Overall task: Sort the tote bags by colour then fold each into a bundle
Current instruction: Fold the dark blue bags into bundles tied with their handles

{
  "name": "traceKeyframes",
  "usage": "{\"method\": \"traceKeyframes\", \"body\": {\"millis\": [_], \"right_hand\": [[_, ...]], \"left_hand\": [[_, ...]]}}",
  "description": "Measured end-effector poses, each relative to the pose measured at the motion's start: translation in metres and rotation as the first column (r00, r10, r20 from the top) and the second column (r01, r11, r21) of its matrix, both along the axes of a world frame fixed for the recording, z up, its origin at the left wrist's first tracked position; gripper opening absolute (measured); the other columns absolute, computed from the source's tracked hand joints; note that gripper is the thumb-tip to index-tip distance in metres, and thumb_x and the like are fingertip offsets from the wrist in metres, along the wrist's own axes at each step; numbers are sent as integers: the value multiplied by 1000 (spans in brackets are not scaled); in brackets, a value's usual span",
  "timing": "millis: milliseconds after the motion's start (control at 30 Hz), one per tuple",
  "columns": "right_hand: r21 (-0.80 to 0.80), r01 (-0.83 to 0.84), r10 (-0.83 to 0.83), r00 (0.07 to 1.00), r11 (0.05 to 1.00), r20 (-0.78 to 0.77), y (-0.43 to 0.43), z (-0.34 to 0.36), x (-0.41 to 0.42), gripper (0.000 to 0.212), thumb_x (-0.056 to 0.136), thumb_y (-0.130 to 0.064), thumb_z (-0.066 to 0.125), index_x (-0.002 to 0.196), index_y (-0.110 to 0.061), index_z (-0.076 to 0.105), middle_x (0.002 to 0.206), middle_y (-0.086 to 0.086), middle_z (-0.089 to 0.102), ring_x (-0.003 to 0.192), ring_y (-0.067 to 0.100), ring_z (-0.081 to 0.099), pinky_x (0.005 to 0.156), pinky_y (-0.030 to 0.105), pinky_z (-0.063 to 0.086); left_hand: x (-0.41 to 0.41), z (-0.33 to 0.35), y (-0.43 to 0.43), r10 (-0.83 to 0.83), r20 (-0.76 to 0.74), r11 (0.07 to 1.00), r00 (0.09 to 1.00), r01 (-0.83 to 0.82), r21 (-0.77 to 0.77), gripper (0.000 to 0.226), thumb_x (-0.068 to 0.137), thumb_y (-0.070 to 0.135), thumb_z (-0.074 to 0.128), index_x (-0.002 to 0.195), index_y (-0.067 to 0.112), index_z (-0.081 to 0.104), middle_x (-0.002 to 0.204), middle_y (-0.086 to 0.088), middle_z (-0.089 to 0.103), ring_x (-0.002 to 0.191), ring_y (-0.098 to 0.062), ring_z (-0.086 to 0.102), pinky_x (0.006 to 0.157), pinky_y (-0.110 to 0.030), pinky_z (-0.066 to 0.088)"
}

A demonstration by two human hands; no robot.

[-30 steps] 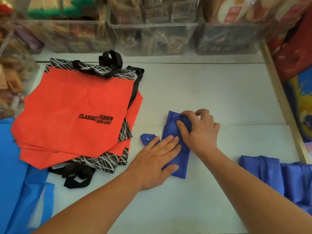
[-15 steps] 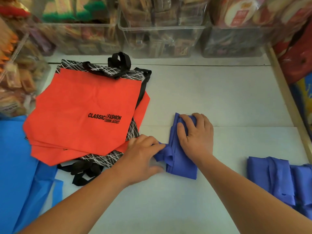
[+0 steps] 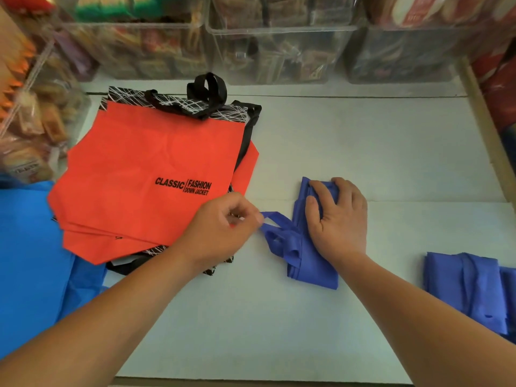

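The purple bag (image 3: 314, 265), folded to a narrow strip, lies mid-table (image 3: 363, 135) between the red bags (image 3: 145, 169) and the purple pile (image 3: 469, 286). Its long axis runs away from the person, far end leaning slightly left, with its handle (image 3: 276, 219) sticking out leftward. It looks thin, limp and light (likely to spring open if released), so pin the body and pull by the handle. The right hand (image 3: 339, 222) curls its fingers over the far end, pressing down; the left hand (image 3: 223, 227) pinches the handle.
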State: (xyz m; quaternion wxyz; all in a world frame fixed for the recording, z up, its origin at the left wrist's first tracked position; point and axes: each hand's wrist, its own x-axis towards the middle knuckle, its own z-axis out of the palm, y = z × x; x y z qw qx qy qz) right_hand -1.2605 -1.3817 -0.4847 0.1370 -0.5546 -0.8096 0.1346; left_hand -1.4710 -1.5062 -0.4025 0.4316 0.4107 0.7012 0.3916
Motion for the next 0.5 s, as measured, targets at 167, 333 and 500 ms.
{"method": "traceKeyframes", "body": {"millis": [167,333,500], "right_hand": [[-24,-7,8,999,1000,38,-3,4,1,54,97,-68,39,141,-40,50,151,2,38,142,28,31,120,45,27],[-23,1,-1,1000,1000,18,-2,4,0,50,99,-65,36,142,-41,50,150,2,39,142,28,32,120,45,27],[-16,2,-2,1000,1000,18,-2,3,0,49,99,-63,42,142,-41,50,149,1,38,141,29,32,120,44,27]], "left_hand": [[29,-24,12,-368,-354,929,860,357,-99,71,83,36,81,146,30,50,141,18,54,132,1,44,112,-22,37],[22,-17,17,-398,-121,901,910,362,-240,46,89,20,74,131,34,63,108,13,68,86,-1,65,86,-27,57],[-31,16,-13,-282,-111,953,953,266,-143,15,93,13,71,88,26,75,74,-5,68,64,-9,58,61,-27,49]]}}
